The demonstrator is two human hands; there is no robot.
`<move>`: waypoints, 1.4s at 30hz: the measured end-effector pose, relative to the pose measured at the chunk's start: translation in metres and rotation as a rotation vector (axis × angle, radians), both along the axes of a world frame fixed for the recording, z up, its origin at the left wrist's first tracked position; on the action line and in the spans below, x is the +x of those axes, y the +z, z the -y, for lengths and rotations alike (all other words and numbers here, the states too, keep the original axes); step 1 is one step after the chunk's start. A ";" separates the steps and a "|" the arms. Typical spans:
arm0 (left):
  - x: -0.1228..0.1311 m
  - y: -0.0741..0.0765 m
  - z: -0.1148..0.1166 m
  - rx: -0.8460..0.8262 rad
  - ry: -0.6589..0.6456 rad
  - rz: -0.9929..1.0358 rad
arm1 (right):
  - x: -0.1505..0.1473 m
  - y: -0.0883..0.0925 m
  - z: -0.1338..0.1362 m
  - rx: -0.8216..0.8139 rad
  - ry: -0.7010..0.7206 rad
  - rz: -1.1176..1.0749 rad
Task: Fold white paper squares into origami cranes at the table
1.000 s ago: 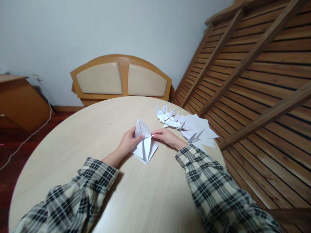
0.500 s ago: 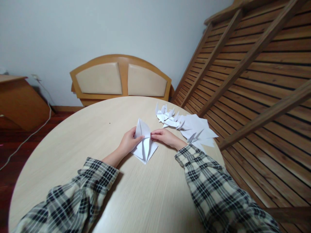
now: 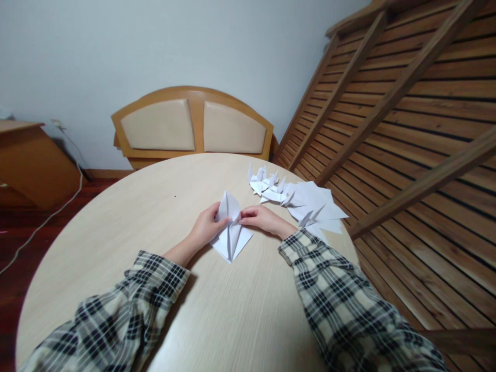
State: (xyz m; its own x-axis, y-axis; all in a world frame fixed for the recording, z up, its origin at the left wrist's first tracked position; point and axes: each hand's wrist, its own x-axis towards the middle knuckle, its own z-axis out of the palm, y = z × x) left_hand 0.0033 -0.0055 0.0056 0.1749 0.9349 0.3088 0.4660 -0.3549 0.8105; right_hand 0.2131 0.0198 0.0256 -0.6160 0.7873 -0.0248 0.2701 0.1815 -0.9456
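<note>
The left hand (image 3: 204, 227) grips the paper (image 3: 241, 239) by its left side, thumb on top near the middle and fingers mostly hidden behind. The right hand (image 3: 267, 220) meets it from the other side, thumb and fingertips drawn close together on the right edge — a narrow pinch on the same paper. The paper is white and folded, its far end rising to a peak between the hands and its near end coming to a point toward the person; a crease runs down the middle. It sits near the centre of the round table (image 3: 116, 217), but whether its near end touches the wood or hangs just above, I cannot tell.

Plaid cuffs (image 3: 165, 271) lie back at both wrists. Beyond the right hand stand several folded birds (image 3: 273, 195), bunched close, and just beside them some loose sheets (image 3: 320, 199) overlap, with another folded piece (image 3: 311, 217) on top. Past the table's far edge is a padded headboard (image 3: 160, 126) against the wall (image 3: 194, 41); slats (image 3: 391, 139) lean at the right — a desk (image 3: 34, 165) and a cord (image 3: 58, 211) are at the left.
</note>
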 end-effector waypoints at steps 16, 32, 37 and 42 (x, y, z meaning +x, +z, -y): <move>0.000 0.004 0.003 -0.068 -0.181 0.198 | -0.007 -0.002 0.003 0.055 -0.047 0.027; 0.002 0.000 0.005 0.033 0.015 -0.126 | -0.010 0.002 0.005 0.384 -0.112 0.214; 0.004 0.004 0.007 0.032 0.021 -0.158 | -0.011 0.001 0.004 0.366 -0.149 0.220; 0.004 0.006 0.008 0.049 0.036 -0.126 | -0.011 -0.003 0.003 0.388 -0.178 0.251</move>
